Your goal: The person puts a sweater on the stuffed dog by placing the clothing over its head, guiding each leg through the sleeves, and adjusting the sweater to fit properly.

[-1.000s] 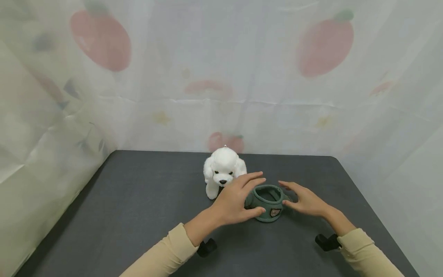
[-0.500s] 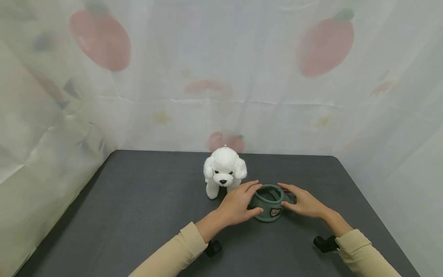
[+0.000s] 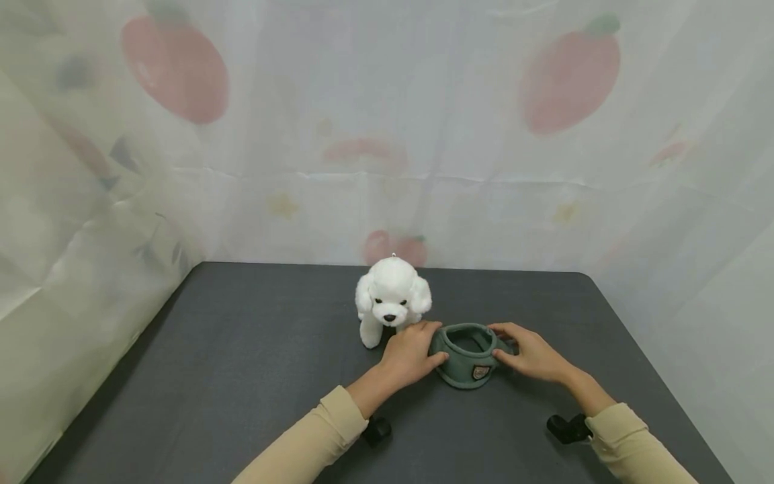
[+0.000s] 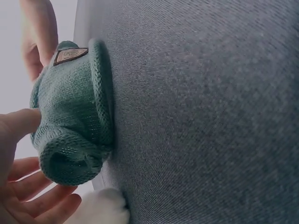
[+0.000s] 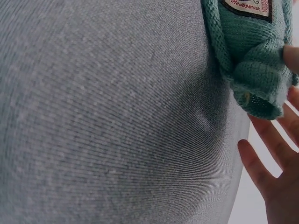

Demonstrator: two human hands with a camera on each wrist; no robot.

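Surface: dark grey fabric-covered table is carrying every item.
Sleeves: beige sleeves are entering from the near edge.
Left hand: left hand is grasping the left side of the small green knitted garment, thumb pressing its wall.
Right hand: right hand is grasping the garment's right side, fingers curling over the rim.
Garment: it is resting on the table between both hands, opening facing up, badge facing the person.
Toy: white plush dog is standing just behind the left hand.
Backdrop: pale curtain with red fruit prints is hanging behind.
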